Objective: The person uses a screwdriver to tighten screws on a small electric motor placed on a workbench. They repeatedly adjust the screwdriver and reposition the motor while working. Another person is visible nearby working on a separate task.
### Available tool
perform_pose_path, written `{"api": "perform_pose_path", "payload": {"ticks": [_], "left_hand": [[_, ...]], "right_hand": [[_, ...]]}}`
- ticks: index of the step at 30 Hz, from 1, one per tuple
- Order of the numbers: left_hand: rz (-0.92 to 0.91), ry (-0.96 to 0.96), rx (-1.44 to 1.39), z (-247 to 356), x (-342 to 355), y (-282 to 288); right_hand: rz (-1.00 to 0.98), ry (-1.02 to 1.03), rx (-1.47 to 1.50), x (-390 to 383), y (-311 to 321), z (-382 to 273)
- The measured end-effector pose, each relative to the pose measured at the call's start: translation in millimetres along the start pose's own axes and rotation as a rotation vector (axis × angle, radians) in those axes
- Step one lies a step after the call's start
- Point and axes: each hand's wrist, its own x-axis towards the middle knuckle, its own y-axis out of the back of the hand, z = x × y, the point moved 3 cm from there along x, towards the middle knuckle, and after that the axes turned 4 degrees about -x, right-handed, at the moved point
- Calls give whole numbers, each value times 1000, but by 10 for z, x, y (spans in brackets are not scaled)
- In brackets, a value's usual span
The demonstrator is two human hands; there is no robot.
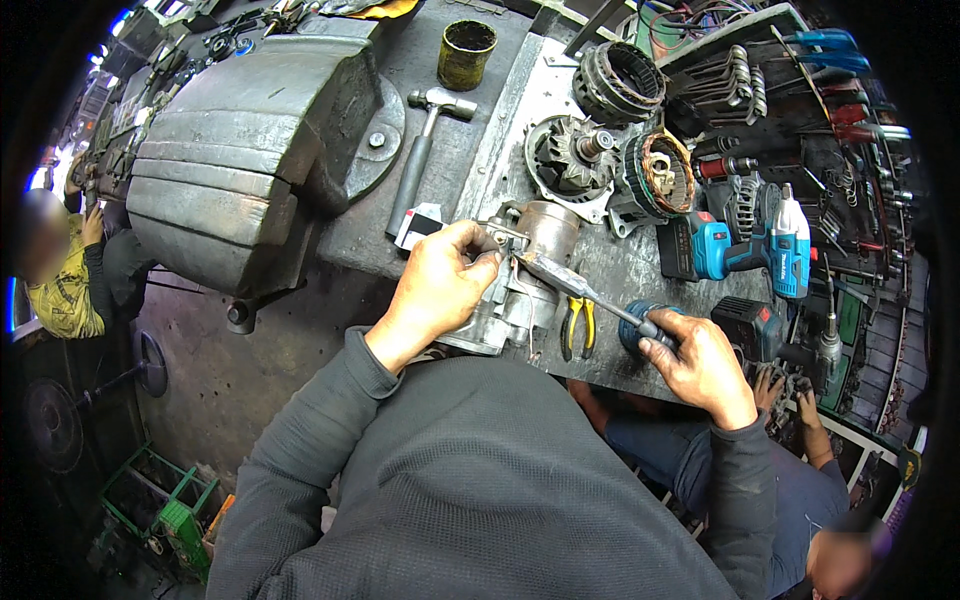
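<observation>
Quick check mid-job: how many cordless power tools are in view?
2. The blue power tool lies on the right side of the picture; the darker power tool is just below it, beside the right hand. Others may be hidden.

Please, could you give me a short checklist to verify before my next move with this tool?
1. Tool gripped in right hand: ok.
2. Left hand well away from the tip: not ok, it is close.
3. Tip cool: cannot tell.
4. Pliers lying apart from both hands: ok.
5. Hammer lying flat on the table: ok.
</observation>
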Motion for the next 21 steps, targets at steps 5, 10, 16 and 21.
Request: {"api": "perform_pose_path", "payload": {"ticks": [5,10,16,21], "left_hand": [[11,42,-4,-43,0,-11],[-3,98,-80,-78,31,-6],[-27,104,-96,-108,35,-39],[-11,104,-59,-130,32,12]], "right_hand": [[78,56,-91,1,18,-52],[180,74,-245,-34,12,-86],[72,4,-144,-82,-69,-93],[164,14,-141,-111,-72,-166]]}}
